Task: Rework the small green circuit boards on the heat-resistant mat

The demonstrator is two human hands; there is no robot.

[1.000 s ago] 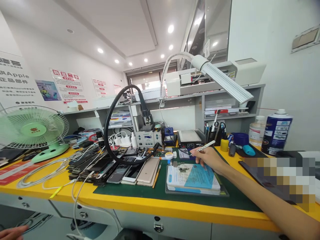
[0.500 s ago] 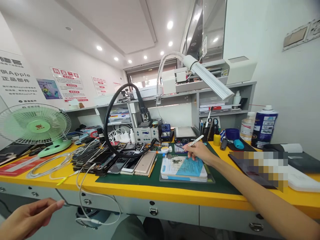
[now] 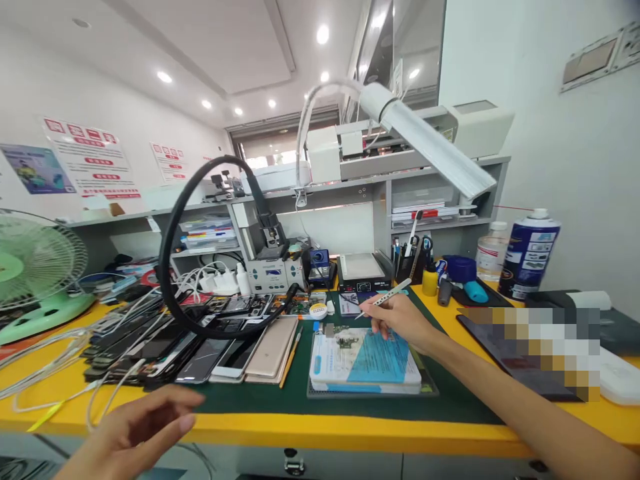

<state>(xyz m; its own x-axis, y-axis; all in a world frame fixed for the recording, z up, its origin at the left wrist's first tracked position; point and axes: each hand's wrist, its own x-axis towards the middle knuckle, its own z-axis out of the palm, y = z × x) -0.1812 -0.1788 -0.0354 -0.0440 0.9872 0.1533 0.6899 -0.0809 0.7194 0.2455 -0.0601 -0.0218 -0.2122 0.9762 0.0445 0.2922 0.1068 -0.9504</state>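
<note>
My right hand (image 3: 395, 318) is closed round a pair of pale tweezers (image 3: 397, 291) with holes along the shank, their tip pointing left and down. It hovers over a blue-and-white booklet stack (image 3: 377, 360). On the stack's upper left lies a small green circuit board (image 3: 347, 341), left of my fingers. My left hand (image 3: 145, 423) hangs over the yellow front edge, thumb and fingers apart, with nothing between them. Beyond it, several phones lie in a row, among them a gold phone (image 3: 273, 350) with a yellow-handled tool (image 3: 290, 360) alongside.
A black hose (image 3: 167, 267) arches over piled phone parts (image 3: 135, 350). At the back stand a grey rework station (image 3: 275, 275) and a heating plate (image 3: 363, 270). A white lamp (image 3: 433, 143) hangs above. To the right are a spray can (image 3: 530, 257) and a dark flat panel (image 3: 500, 353).
The view has shifted closer and to the right. My left hand has risen and moved right to the table edge, its fingers opening apart. My right hand still holds the tweezers above the booklets.
</note>
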